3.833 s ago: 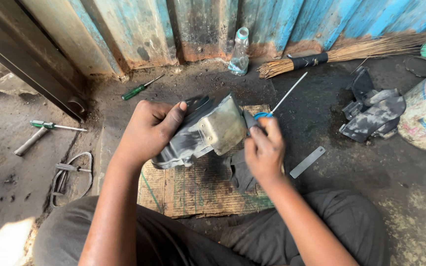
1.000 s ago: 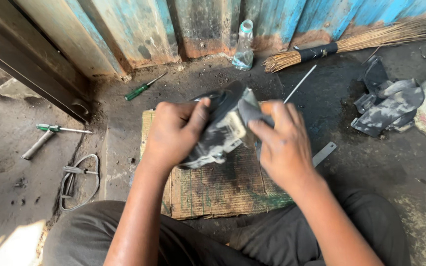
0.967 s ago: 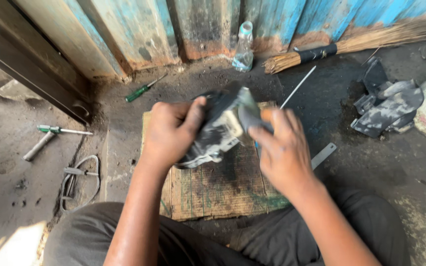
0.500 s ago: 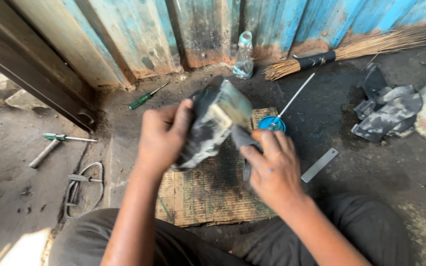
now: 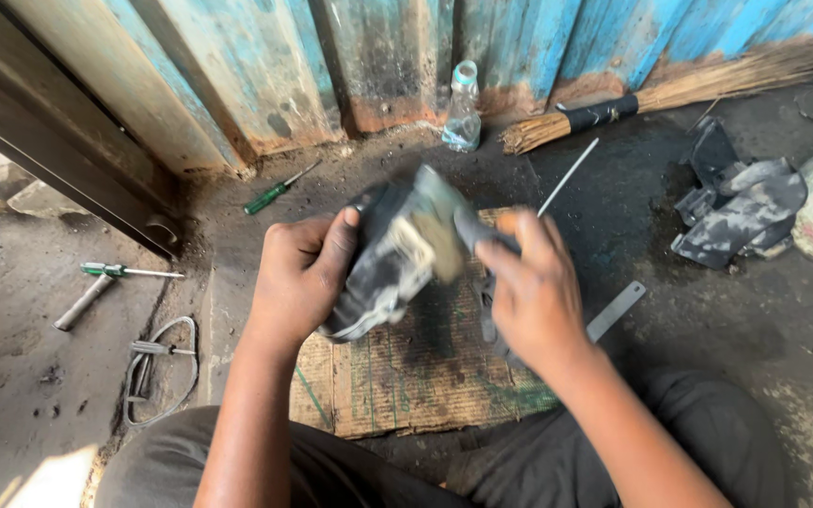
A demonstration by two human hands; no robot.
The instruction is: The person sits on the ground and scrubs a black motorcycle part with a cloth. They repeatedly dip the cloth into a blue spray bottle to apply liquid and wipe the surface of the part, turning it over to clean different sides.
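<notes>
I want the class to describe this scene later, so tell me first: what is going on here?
A person sits on the ground and holds a grimy grey metal part above a worn cardboard sheet. The left hand grips the part from the side; the right hand is at its other side, blurred. A green-handled screwdriver, a plastic bottle, a broom and dirty rags lie around on the ground.

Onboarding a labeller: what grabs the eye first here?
Dead centre, the left hand grips a grimy grey-black metal part above a worn cardboard sheet, with the right hand against its right end. Behind runs a peeling blue corrugated metal wall, a straw broom at its foot, and a green-handled screwdriver to the left.
</notes>
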